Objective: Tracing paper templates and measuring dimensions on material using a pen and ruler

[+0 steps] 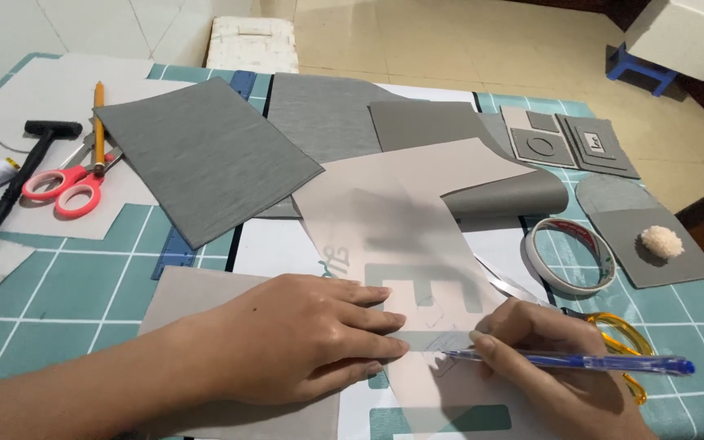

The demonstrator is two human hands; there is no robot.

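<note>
On the teal cutting mat, left hand flattens tracing paper; right hand grips a blue pen, tip hidden.

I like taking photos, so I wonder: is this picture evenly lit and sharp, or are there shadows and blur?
Head view: soft even light, sharp throughout; faint shadow under the flat left hand; translucent tracing sheet veils the mat's print; no strong glare.

Both arms are bare — no sleeve, watch or bracelet from the 7 o'clock corner inward. Left hand and right hand — no rings, no gloves, nails short and unpainted.
</note>
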